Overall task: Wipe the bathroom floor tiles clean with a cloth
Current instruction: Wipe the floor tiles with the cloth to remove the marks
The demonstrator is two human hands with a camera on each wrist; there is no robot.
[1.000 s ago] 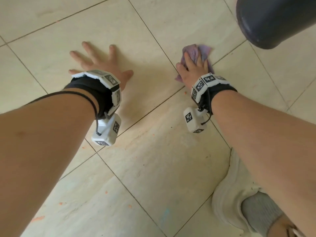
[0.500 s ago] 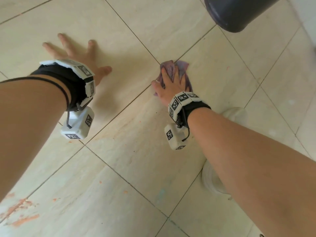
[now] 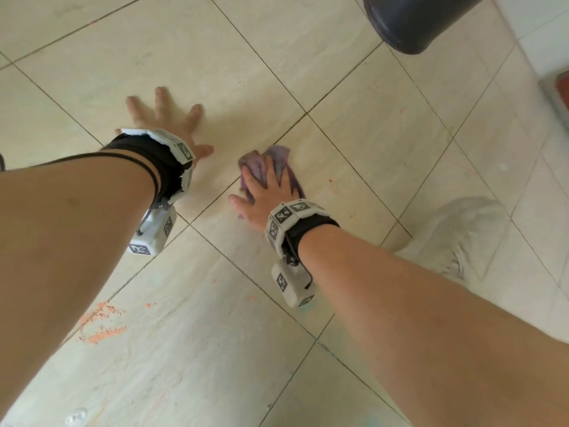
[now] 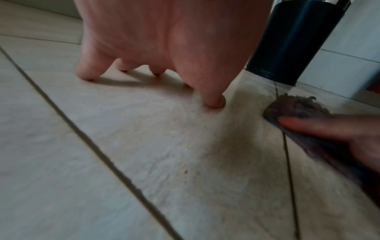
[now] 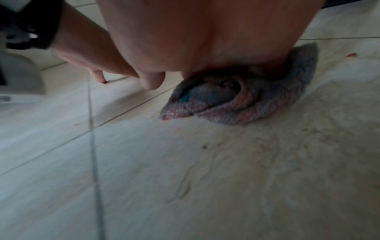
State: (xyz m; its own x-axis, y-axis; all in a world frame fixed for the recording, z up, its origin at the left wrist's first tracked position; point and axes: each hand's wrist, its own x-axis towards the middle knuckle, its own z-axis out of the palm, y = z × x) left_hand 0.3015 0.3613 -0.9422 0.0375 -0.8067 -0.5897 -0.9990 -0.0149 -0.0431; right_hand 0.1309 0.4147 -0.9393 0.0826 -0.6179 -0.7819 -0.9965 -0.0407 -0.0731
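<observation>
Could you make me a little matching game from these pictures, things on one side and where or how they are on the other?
Things:
1. left hand
2. right hand
3. cloth
4. bin

States or places:
A. dark, standing at the far right by the wall
B. purple, crumpled, pressed onto the tiles
C. fingers spread, braced on the bare floor
D. lying flat on top of the cloth

Pairs: 1-C, 2-D, 3-B, 4-A
</observation>
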